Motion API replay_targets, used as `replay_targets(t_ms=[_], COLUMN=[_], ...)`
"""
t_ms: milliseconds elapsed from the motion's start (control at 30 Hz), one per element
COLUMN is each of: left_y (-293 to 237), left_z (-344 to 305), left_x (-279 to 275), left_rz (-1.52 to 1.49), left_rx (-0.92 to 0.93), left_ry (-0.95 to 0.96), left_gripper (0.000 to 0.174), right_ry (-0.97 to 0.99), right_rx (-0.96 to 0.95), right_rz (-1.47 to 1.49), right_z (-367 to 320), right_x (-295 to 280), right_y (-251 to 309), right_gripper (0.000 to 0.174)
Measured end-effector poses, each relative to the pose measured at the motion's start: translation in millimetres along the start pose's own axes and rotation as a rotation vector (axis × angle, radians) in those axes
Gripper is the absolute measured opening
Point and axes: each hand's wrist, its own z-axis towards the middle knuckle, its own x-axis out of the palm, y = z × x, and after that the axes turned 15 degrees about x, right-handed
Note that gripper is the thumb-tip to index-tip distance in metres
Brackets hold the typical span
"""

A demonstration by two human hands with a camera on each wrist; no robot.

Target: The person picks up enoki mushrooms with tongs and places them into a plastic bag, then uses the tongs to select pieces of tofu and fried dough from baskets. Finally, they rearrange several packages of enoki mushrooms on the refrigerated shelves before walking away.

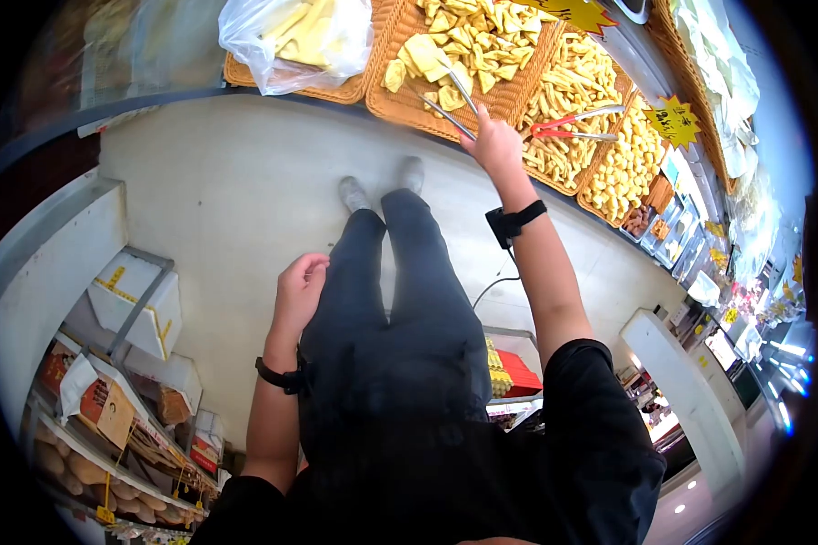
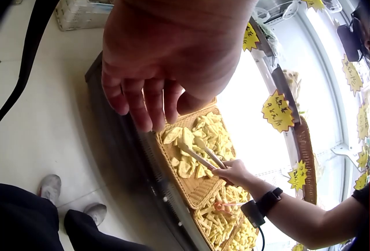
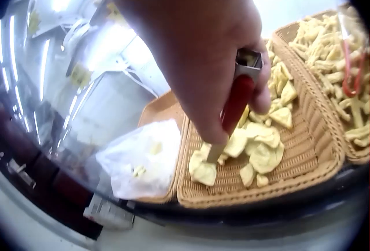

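My right hand [image 1: 498, 145] grips a pair of metal tongs [image 1: 461, 88] over a wicker basket of pale yellow, puffy pieces that look like fried tofu [image 1: 491, 45]. In the right wrist view the tongs show a red handle [image 3: 238, 99], and their end reaches down to a piece [image 3: 202, 172] near the basket's corner. My left hand [image 1: 300, 289] hangs beside my left thigh with its fingers loosely curled, holding nothing. It also fills the top of the left wrist view.
A plastic bag [image 1: 295, 45] of yellow pieces lies left of the basket. To the right, red-handled tongs [image 1: 554, 129] rest on a basket of yellow strips [image 1: 554, 159], with small chunks [image 1: 618, 173] beyond. White boxes [image 1: 136, 300] stand on shelving at left.
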Motion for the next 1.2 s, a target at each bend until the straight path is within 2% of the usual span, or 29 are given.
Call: replay_targets(t_ms=[200, 467, 567, 667, 833, 967, 1200], left_y=[2, 4, 7, 8, 10, 9, 12], left_z=[1, -3, -2, -5, -6, -9, -10], left_x=[-2, -2, -2, 0, 2, 2, 5], left_rz=[0.048, 0.061, 0.086, 0.077, 0.081, 0.088, 0.08], left_rx=[-0.014, 0.007, 0.004, 0.002, 0.006, -0.004, -0.011], left_ry=[0.021, 0.021, 0.039, 0.043, 0.042, 0.036, 0.028], left_gripper=[0.016, 0.016, 0.016, 0.016, 0.016, 0.016, 0.016], right_ry=[0.033, 0.004, -0.09, -0.074, -0.039, -0.105, -0.15], right_rx=[0.034, 0.039, -0.017, -0.015, -0.05, -0.006, -0.066], right_rz=[-0.031, -0.062, -0.129, -0.094, -0.078, -0.013, 0.022], right_z=[2, 6, 15, 30, 31, 33, 33], right_x=[28, 26, 26, 23, -3, -6, -1], right_y=[28, 10, 8, 7, 9, 3, -1], right_gripper=[0.072, 0.064, 0.062, 0.065, 0.043, 0.036, 0.04])
